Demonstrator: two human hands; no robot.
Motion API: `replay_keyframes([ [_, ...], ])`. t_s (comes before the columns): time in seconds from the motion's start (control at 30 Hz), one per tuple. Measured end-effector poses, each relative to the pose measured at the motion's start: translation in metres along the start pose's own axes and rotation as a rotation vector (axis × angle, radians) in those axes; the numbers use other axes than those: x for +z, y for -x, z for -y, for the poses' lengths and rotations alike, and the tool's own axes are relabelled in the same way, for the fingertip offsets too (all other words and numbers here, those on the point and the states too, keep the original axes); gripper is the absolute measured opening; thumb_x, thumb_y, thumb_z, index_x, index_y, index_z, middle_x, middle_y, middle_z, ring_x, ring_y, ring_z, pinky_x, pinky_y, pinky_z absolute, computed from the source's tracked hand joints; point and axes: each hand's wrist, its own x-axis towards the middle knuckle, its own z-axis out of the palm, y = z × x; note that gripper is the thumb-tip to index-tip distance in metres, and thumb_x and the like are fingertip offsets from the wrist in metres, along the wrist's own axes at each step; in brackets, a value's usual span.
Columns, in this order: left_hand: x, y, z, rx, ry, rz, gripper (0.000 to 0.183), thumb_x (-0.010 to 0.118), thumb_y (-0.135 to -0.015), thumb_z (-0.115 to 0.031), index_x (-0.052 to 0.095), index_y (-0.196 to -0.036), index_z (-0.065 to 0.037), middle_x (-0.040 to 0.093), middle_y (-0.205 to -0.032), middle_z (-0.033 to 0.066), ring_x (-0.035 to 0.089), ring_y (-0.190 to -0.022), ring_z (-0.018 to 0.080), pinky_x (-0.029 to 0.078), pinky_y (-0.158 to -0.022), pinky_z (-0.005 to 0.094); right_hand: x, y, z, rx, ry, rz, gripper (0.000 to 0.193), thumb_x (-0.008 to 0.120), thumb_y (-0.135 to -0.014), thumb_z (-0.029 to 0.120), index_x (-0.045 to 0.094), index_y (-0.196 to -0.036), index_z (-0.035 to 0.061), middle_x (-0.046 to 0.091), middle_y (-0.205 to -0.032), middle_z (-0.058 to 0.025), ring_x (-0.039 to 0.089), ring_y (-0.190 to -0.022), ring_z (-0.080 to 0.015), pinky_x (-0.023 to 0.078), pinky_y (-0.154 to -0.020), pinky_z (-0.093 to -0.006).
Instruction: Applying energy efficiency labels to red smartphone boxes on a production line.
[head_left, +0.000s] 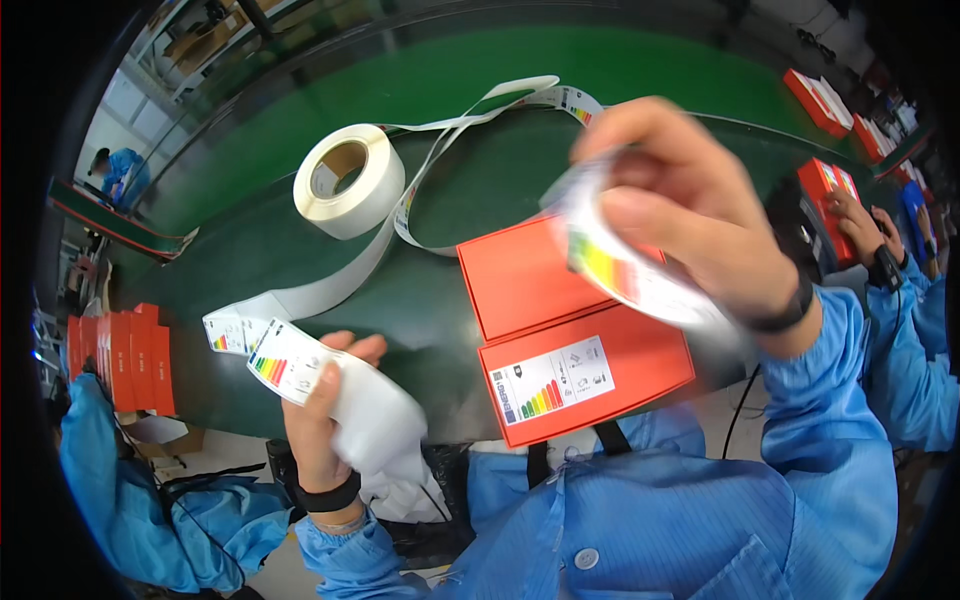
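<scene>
My left hand (312, 425) pinches a white label strip (378, 408) printed with a coloured energy scale; its backing hangs down over the wrist side. My right hand (705, 205) is raised over the red boxes, thumb and fingers closed on a curled energy label (605, 272), smeared by motion. Under it lie two flat red boxes, the far one (515, 275) bare where it shows. An energy label (555, 380) is on the top of the near box (640, 365). A label roll (372, 205) sits behind, its strip looping over the green table toward both sides.
Stacked red boxes (135, 360) stand at the left edge. At the right, another person's hands (855, 225) touch a red box (820, 180), with more red boxes (820, 100) beyond. A blue-sleeved person (170, 500) is close on the left. A green-floored belt (630, 60) runs behind.
</scene>
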Motion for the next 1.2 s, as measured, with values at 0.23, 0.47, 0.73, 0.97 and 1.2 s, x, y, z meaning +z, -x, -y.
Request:
replay_keyframes([
  [0.23, 0.024, -0.007, 0.025, 0.029, -0.15, 0.474, 0.02, 0.051, -0.081, -0.007, 0.059, -0.094, 0.005, 0.057, -0.109, 0.0205, 0.056, -0.098, 0.0261, 0.041, -0.087, 0.0368, -0.015, -0.057, -0.04, 0.463, 0.59, 0.577, 0.061, 0.045, -0.085, 0.006, 0.022, -0.139, 0.0198, 0.056, -0.083, -0.0049, 0.055, -0.073, -0.0139, 0.045, -0.067, -0.0273],
  [0.47, 0.024, -0.021, 0.046, 0.33, -0.414, 0.598, 0.025, 0.043, -0.079, 0.006, 0.058, -0.098, -0.001, 0.056, -0.113, 0.013, 0.052, -0.105, 0.0287, 0.04, -0.089, 0.0352, -0.008, -0.082, -0.059, 0.541, 0.758, 0.727, 0.067, 0.043, -0.084, 0.006, 0.011, -0.141, 0.0232, 0.06, -0.077, -0.0134, 0.06, -0.065, -0.0224, 0.047, -0.061, -0.0317],
  [0.73, 0.025, -0.028, 0.056, 0.409, -0.496, 0.602, 0.022, 0.044, -0.079, 0.004, 0.061, -0.091, -0.003, 0.06, -0.108, 0.0102, 0.053, -0.105, 0.0247, 0.043, -0.086, 0.0336, -0.006, -0.086, -0.061, 0.547, 0.796, 0.737, 0.068, 0.043, -0.084, 0.006, 0.009, -0.14, 0.0238, 0.057, -0.065, -0.0159, 0.058, -0.058, -0.0269, 0.047, -0.057, -0.0354],
  [0.97, 0.026, -0.03, 0.058, 0.429, -0.47, 0.591, 0.02, 0.045, -0.08, 0.003, 0.061, -0.09, -0.004, 0.06, -0.108, 0.0101, 0.054, -0.104, 0.0258, 0.043, -0.086, 0.0338, -0.004, -0.088, -0.059, 0.531, 0.815, 0.738, 0.065, 0.038, -0.08, 0.005, 0.016, -0.139, 0.019, 0.059, -0.073, -0.0178, 0.059, -0.062, -0.0301, 0.049, -0.06, -0.039],
  [1.2, 0.025, -0.031, 0.058, 0.44, -0.488, 0.595, 0.019, 0.046, -0.08, 0.002, 0.061, -0.09, -0.004, 0.06, -0.108, 0.0106, 0.055, -0.102, 0.0267, 0.043, -0.085, 0.0341, -0.004, -0.089, -0.059, 0.546, 0.801, 0.734, 0.065, 0.038, -0.079, 0.005, 0.017, -0.139, 0.0182, 0.059, -0.075, -0.0185, 0.059, -0.064, -0.0311, 0.049, -0.063, -0.0397],
])
